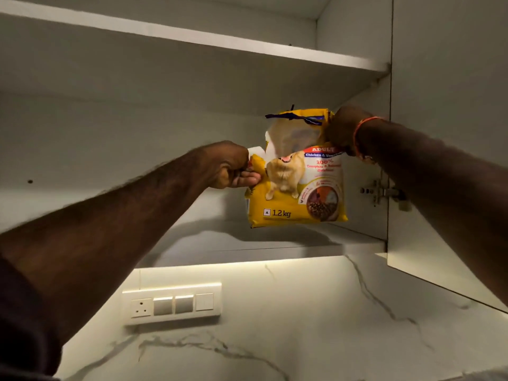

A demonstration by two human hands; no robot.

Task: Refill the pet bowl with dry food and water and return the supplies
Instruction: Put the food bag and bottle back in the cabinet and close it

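Observation:
A yellow bag of dry pet food (297,193), marked 1.2 kg with a dog picture, hangs upright in front of the open wall cabinet, its bottom just above the lower shelf (275,243). My left hand (233,169) pinches the bag's left edge about halfway up. My right hand (341,130), with an orange band on the wrist, grips the bag's top right corner. The bag's top is folded over. No bowl or water container is in view.
The cabinet's upper shelf (192,37) runs above. The open cabinet door (445,160) stands at the right with a metal hinge (382,192). Below, a lit marble wall carries a white switch panel (171,303).

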